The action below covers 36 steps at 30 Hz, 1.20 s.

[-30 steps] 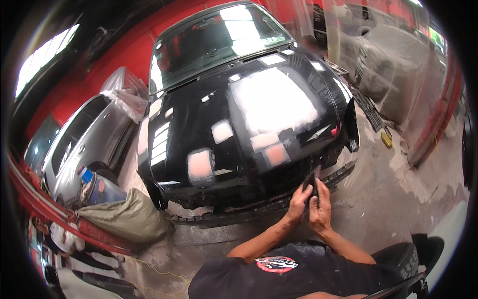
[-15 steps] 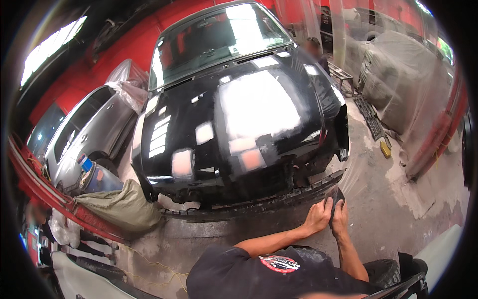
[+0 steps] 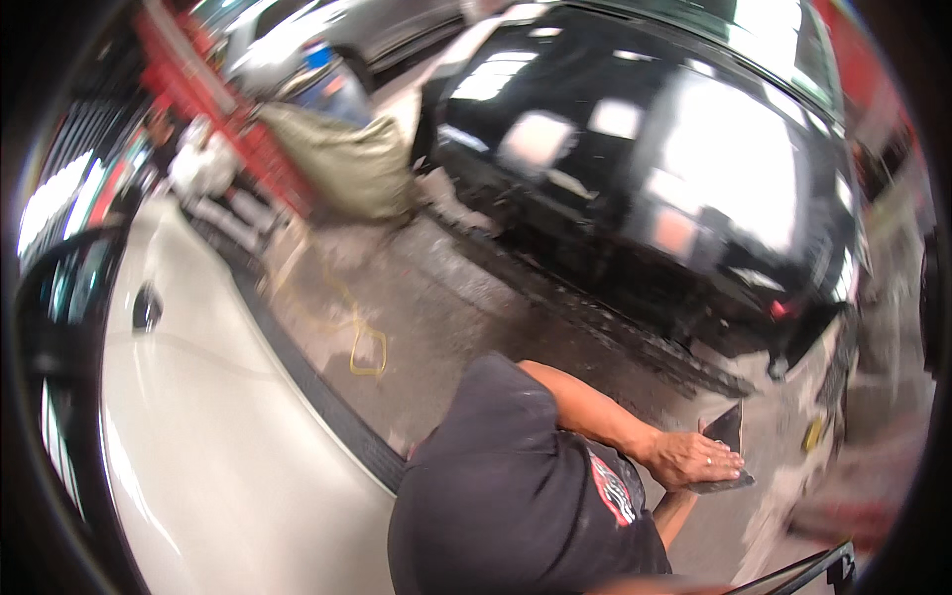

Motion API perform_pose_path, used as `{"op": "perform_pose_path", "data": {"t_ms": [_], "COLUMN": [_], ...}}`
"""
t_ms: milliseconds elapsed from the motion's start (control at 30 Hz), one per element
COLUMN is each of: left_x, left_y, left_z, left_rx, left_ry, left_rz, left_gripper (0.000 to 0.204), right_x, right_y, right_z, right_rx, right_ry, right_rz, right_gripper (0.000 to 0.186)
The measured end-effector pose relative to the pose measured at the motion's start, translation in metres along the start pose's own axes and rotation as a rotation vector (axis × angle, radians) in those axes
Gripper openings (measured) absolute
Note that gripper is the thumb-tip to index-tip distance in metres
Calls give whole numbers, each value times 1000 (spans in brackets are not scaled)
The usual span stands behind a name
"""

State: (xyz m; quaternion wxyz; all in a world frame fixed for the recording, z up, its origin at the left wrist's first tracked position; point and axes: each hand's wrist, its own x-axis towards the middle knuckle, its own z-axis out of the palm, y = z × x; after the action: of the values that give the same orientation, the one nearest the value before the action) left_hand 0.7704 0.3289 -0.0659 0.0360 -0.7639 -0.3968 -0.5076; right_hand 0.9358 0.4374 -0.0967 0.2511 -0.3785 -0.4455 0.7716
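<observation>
My left hand [image 3: 692,458] lies palm down, fingers together, on a small dark flat piece [image 3: 727,432] whose edge shows under the fingertips. My right forearm [image 3: 674,514] rises from below toward the same piece; the right hand itself is hidden under the left hand. Both are low over the concrete floor, just before the front corner of a glossy black car [image 3: 694,188] with pale sanded patches on its hood. My dark shirt fills the lower middle.
A white car body [image 3: 198,446] with a black trim strip curves along the left. A yellow cord [image 3: 362,342] lies on the stained floor. An olive sack [image 3: 347,164], a red rack [image 3: 248,129] and a grey car [image 3: 377,30] stand further back.
The view has swung sharply to the left, bringing the white car in. My hands stay together on the dark piece, now lower and further from the black car's bumper.
</observation>
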Motion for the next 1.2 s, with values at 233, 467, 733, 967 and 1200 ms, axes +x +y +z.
{"op": "perform_pose_path", "data": {"t_ms": [233,467,733,967,1200], "left_x": [-12,-39,5,33,32], "left_y": [-29,-75,-53,-34,-40], "left_z": [-28,-1,-3,-8,-14], "left_rx": [-151,-199,-1182,-1713,-1978], "left_ry": [-45,394,347,215,275], "left_rz": [-1147,-1201,-1483,-1170,-1200], "left_gripper": [55,57,62,55,81], "right_x": [-6,-3,-60,-64,-76], "right_y": [-1,-58,-16,-25,-25], "right_z": [-10,-38,89,89,96], "right_rx": [-6,-384,-784,-946,-1085], "right_ry": [-110,231,159,215,-187], "right_rz": [178,-300,-993,-972,-924], "right_gripper": [48,51,53,65,79]}}
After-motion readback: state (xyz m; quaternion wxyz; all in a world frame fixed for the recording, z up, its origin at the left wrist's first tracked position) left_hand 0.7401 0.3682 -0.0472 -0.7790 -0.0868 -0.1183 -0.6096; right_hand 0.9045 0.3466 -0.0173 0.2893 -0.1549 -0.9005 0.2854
